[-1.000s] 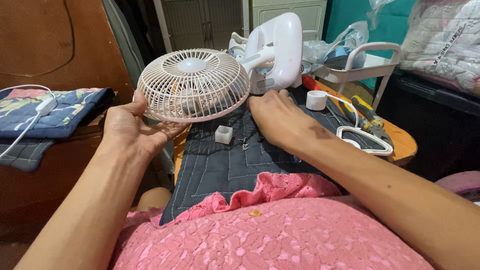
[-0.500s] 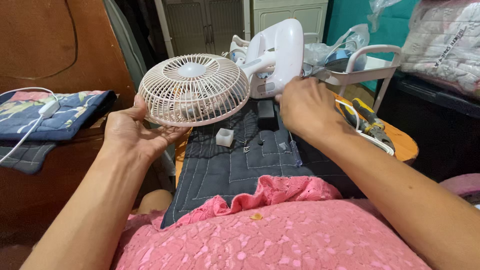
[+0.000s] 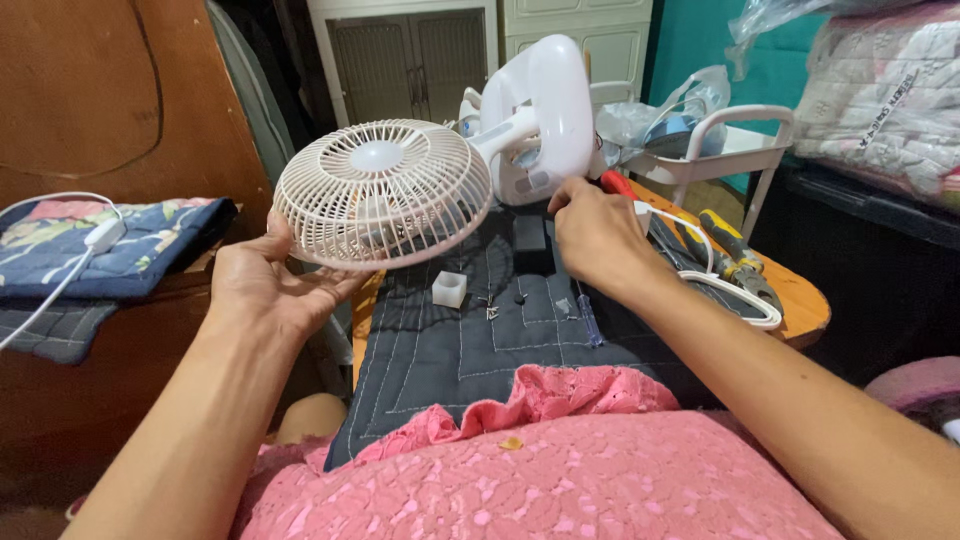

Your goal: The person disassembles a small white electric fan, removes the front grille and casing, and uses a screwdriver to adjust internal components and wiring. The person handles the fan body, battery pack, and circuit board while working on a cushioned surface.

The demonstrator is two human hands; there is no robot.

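In the head view, the left hand (image 3: 268, 283) cupped the lower rim of a small white fan (image 3: 385, 192), its fingers curled up under the round wire grille and gripping it, so that the fan was held tilted above the lap and the edge of a dark quilted mat (image 3: 455, 345). The fan's white looped base (image 3: 545, 110) stuck out behind the grille toward the right. The right hand (image 3: 598, 235) was just below that base, its fingers bent and pinched together close to the white plastic; whether it actually held anything could not be told. On the mat below the fan lay a small white square cap (image 3: 449, 289), a few tiny screws (image 3: 492, 311) and a screwdriver with a blue handle (image 3: 589, 322), all near one another. To the right, on an orange tabletop (image 3: 800, 300), rested a coiled white cable (image 3: 735, 290) and yellow-handled pliers (image 3: 735, 245). A pink lace garment (image 3: 560, 470) filled the foreground. On the left, a floral blue cushion (image 3: 130, 245) sat well apart from the fan.
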